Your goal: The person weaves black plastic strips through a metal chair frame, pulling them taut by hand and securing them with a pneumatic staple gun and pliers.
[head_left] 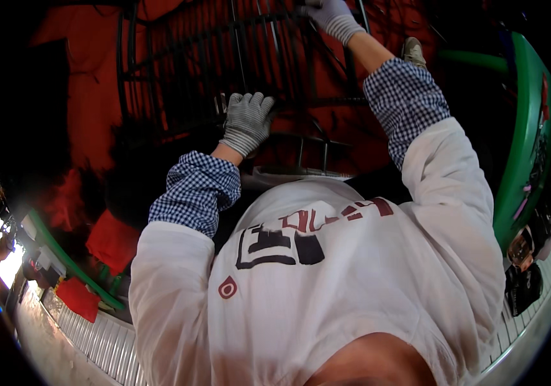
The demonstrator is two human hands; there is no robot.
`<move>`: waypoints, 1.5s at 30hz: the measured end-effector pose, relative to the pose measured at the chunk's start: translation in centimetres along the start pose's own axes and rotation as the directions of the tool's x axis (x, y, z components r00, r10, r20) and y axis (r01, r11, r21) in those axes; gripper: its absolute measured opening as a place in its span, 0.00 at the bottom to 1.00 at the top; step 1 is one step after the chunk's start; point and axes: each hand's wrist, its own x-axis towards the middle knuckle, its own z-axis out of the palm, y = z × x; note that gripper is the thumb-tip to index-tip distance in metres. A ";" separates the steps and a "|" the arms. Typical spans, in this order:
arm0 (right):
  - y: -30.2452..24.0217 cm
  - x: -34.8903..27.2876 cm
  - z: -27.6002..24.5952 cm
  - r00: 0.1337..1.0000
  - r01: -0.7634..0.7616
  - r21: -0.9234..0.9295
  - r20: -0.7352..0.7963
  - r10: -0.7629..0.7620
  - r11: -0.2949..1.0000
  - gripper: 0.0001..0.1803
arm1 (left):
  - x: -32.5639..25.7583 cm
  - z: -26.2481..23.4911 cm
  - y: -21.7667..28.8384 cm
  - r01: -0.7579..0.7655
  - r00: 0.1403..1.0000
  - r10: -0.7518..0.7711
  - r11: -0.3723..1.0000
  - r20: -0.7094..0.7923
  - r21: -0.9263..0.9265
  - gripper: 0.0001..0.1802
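A broad red sheet or floor (89,77) fills the upper field from ten to one o'clock, and on it lies the largest piece being handled, a black wire frame (237,58) of long parallel rods with crossbars, running from about eleven o'clock down toward the centre. At three o'clock a curved green rim (532,141) bends along the edge of view; at eight o'clock ribbed metal sheeting (95,334) shows. The person's white shirt takes up the lower middle, with checked blue cuffs over both forearms. The left hand (246,119), in a grey knit glove, sits just above centre, its fingers curled together over a lower crossbar of the frame. The right hand (333,16), gloved likewise, reaches to twelve o'clock and appears closed round a rod near the frame's far end, though its fingers are cut off by the edge and cannot be told for sure. The work seems to be steadying or positioning the frame with both hands; any next move would call for a firm, even hold at both ends so the rods do not twist.
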 end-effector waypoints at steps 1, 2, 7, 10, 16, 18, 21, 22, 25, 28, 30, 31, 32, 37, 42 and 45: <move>0.1 1.4 -0.2 0.999 -0.037 0.205 -0.016 0.041 0.978 0.11 | 0.1 -0.1 0.0 -0.012 1.000 0.012 1.000 -0.015 -0.001 0.16; 0.2 2.6 -0.8 0.950 0.276 -0.579 0.044 -0.309 0.767 0.11 | 0.2 -0.3 0.0 -0.010 0.999 0.009 1.000 0.043 0.021 0.17; -0.1 5.1 -0.3 0.988 0.036 -0.429 0.154 0.034 0.902 0.14 | 0.6 -0.5 -0.5 -0.020 0.994 0.029 0.996 0.103 -0.091 0.17; -0.1 4.9 0.4 0.992 0.068 -0.389 0.120 -0.022 0.919 0.16 | 1.0 -0.3 -0.8 -0.003 0.989 0.018 0.995 0.149 -0.103 0.17; 0.8 5.2 0.8 0.988 -0.011 -0.420 0.134 0.074 0.907 0.16 | 1.9 -0.8 -0.6 0.013 0.971 0.004 0.997 0.238 -0.070 0.16; 0.8 5.2 0.9 0.986 -0.020 -0.416 0.145 0.088 0.909 0.16 | 2.4 -1.3 -0.9 0.000 0.964 0.020 0.997 0.264 -0.074 0.14; 0.1 4.8 1.1 0.986 -0.122 -0.070 0.109 0.129 0.990 0.15 | 4.5 -2.1 -2.5 0.001 0.946 0.020 0.998 0.324 -0.065 0.11; -0.2 4.7 1.0 0.982 -0.135 -0.153 0.112 0.153 0.979 0.14 | 5.8 -2.4 -3.2 -0.009 0.960 0.026 0.998 0.280 -0.064 0.10; -0.7 4.4 0.9 0.976 -0.150 -0.247 0.118 0.183 0.957 0.12 | 11.9 -3.2 -5.2 0.044 0.987 -0.041 0.999 -0.155 0.012 0.12; 0.4 5.4 0.8 0.973 -0.123 -0.460 0.118 0.198 0.880 0.10 | 18.9 -4.0 -5.4 0.131 0.952 -0.088 0.983 -0.292 0.132 0.18; 2.0 6.9 0.6 0.972 -0.094 -0.637 0.109 0.210 0.765 0.11 | 22.4 -4.4 -4.5 0.251 0.961 -0.249 0.968 0.117 -0.006 0.22; 3.0 7.9 0.8 0.929 0.328 -0.811 0.369 -0.013 0.484 0.12 | 24.1 -4.7 -4.1 0.543 0.741 -0.392 0.827 0.546 -0.143 0.30; 3.9 8.8 1.0 0.750 0.660 -0.748 0.652 -0.110 0.067 0.15 | 24.2 -4.6 -3.8 0.543 0.738 -0.390 0.827 0.550 -0.142 0.30; 6.0 12.2 0.9 0.631 0.734 -0.667 0.740 0.234 0.129 0.14 | 21.9 -3.3 -3.6 0.445 0.889 -0.371 0.838 0.267 -0.316 0.28; 5.2 11.9 0.8 0.582 0.744 -0.628 0.777 0.242 0.228 0.14 | 21.4 -1.7 -3.9 0.351 0.927 -0.284 0.885 0.244 -0.306 0.26; 4.9 11.0 1.2 0.681 0.407 -0.811 0.576 0.453 0.420 0.14 | 21.9 -1.0 -3.1 0.393 0.916 -0.349 0.876 0.196 -0.278 0.22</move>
